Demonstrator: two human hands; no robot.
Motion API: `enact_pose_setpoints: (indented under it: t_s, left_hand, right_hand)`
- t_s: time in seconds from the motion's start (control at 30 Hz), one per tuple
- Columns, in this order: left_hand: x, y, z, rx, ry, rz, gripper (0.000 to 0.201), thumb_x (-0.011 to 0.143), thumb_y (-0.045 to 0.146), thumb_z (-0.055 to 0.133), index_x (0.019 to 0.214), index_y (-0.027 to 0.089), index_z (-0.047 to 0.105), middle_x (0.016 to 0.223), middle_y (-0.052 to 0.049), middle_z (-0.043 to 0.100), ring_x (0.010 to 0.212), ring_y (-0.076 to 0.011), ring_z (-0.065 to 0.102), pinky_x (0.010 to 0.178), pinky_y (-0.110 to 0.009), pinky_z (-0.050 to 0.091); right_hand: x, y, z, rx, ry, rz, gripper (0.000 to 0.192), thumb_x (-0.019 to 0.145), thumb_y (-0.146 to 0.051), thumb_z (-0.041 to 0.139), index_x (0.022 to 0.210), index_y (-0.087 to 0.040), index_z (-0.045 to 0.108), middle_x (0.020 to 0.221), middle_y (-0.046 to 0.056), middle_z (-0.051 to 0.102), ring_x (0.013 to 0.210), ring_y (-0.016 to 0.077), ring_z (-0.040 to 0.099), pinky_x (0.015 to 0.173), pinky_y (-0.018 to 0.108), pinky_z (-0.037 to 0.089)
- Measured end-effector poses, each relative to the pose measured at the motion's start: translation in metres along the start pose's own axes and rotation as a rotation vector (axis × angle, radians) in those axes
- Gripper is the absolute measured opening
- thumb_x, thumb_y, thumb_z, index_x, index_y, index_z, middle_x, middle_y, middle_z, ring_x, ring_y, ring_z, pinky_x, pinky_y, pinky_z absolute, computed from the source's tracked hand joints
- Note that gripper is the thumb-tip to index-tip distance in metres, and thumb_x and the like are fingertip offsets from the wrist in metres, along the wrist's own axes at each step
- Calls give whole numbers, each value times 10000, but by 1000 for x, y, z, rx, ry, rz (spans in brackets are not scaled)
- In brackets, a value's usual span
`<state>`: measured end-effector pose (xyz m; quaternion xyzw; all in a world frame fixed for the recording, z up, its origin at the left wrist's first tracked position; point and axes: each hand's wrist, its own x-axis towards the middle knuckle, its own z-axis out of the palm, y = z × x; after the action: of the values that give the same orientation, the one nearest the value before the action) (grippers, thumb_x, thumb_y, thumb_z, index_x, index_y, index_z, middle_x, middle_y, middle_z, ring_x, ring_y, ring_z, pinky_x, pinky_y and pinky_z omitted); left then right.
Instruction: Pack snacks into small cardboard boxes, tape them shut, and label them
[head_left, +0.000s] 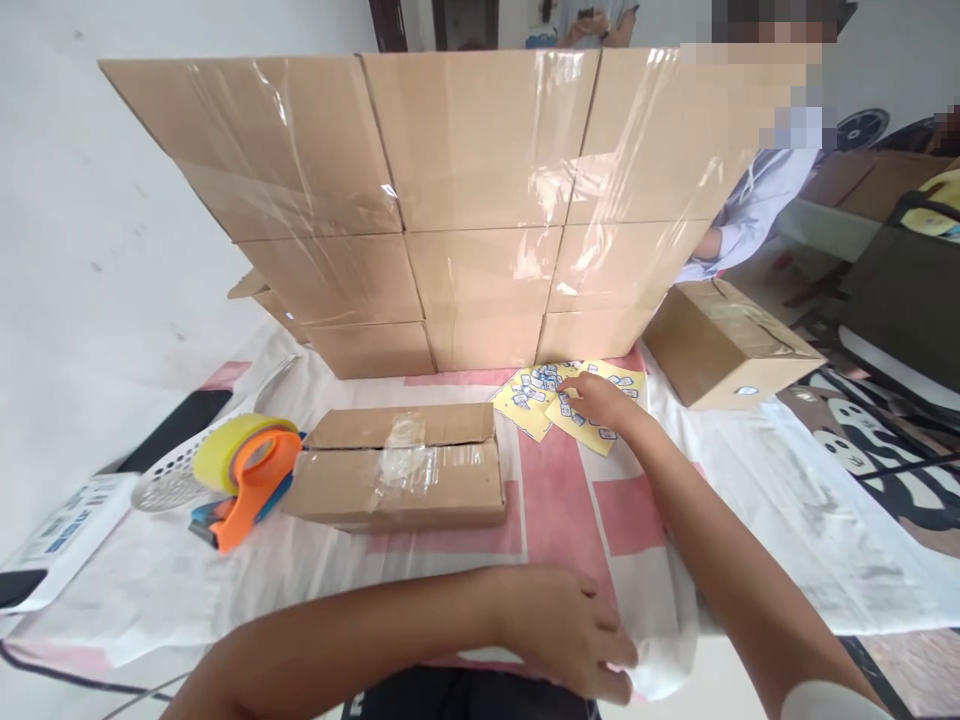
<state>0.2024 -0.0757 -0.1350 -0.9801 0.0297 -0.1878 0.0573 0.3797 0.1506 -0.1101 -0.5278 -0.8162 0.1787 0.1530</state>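
Observation:
My right hand [598, 400] reaches across to two yellow sheets [541, 425] by the foot of the stacked boxes. Small white-and-blue label pieces [531, 396] are scattered over both sheets. The thumb and fingertips come together at these pieces, and anything pinched there is too small to make out. My left hand [559, 630] rests low at the table's near edge, holding nothing, its fingers loosely bent and apart. A taped cardboard box [420, 495] lies on the cloth, left of the sheets and beyond my left forearm.
A wall of taped cardboard boxes [480, 150] stands across the back. An orange tape dispenser [251, 490] with yellow tape and a white perforated basket [165, 480] sit left. Another box [739, 345] stands right. Behind the boxes, a person's sleeve [765, 205] shows.

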Motion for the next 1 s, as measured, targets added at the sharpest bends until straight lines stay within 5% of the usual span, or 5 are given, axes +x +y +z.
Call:
enact_pose_setpoints:
  t_s: [0.17, 0.43, 0.57, 0.8, 1.0]
  left_hand:
    - [3, -10, 19, -101, 76, -27, 217, 939, 251, 576, 897, 338, 770, 1153, 54, 738, 887, -103, 651, 727, -259, 477]
    - [-9, -19, 20, -197, 161, -133, 192, 944, 224, 582, 850, 276, 741, 1083, 54, 746, 831, -103, 599, 639, -272, 405]
    - [-11, -19, 18, -195, 135, -116, 151, 925, 209, 615, 912, 287, 744, 1140, 54, 734, 900, -106, 617, 664, -271, 412]
    - [-12, -18, 24, -180, 190, -103, 155, 943, 217, 594, 897, 264, 735, 1100, 46, 742, 884, -116, 616, 678, -294, 423]
    - [-7, -19, 18, -124, 291, -72, 189, 938, 180, 599, 817, 243, 730, 964, 29, 737, 742, -108, 562, 623, -282, 401]
  right_hand:
    - [1, -2, 4, 22, -19, -69, 177, 821, -127, 503, 822, -196, 666, 908, 64, 605, 756, 192, 559, 681, 308, 406]
    - [-3, 7, 11, 169, 155, -20, 98, 969, -243, 368, 953, -228, 463, 822, 40, 574, 753, 226, 550, 720, 358, 435]
    - [-10, -15, 13, 296, 175, -100, 88, 979, -300, 432, 950, -232, 478, 963, 80, 585, 872, 236, 553, 782, 382, 461]
    - [-33, -80, 23, 928, -522, -328, 247, 926, -420, 651, 893, -188, 573, 847, 6, 576, 730, 133, 527, 667, 271, 444]
    - [-30, -71, 38, 1020, -489, -230, 203, 934, -344, 624, 872, -204, 492, 767, -42, 533, 717, 136, 597, 695, 282, 461]
